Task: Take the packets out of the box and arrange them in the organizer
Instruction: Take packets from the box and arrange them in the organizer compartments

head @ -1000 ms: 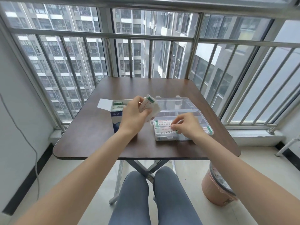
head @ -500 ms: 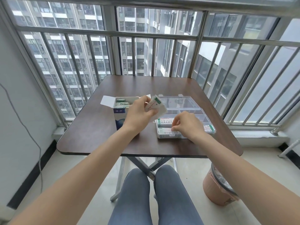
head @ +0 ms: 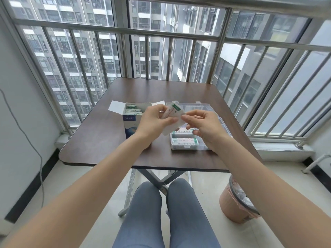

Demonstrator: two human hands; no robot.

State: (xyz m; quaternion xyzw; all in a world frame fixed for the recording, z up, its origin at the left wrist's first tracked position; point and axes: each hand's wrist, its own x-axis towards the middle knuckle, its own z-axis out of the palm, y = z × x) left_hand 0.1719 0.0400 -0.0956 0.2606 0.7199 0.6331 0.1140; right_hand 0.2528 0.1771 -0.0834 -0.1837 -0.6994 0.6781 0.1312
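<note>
Mid-handoff: a stack of packets held over the organizer

Brown tabletop (head: pixel 100 140) first; on it the open box (head: pixel 131 120) with more packets still inside, and just to its right the clear organizer (head: pixel 189 145), lid flipped back, a couple of packets already lying flat in the near compartments; above those, the left hand (head: pixel 154 122) has its grip curled round a small stack of packets (head: pixel 172 113), thumb across the front; the right hand (head: pixel 204 126) pinches the edge of the front one, so neither grip is free; I'd peel off just that one, keep the rest clamped, and lay it flat, lined up with its neighbours.
</note>
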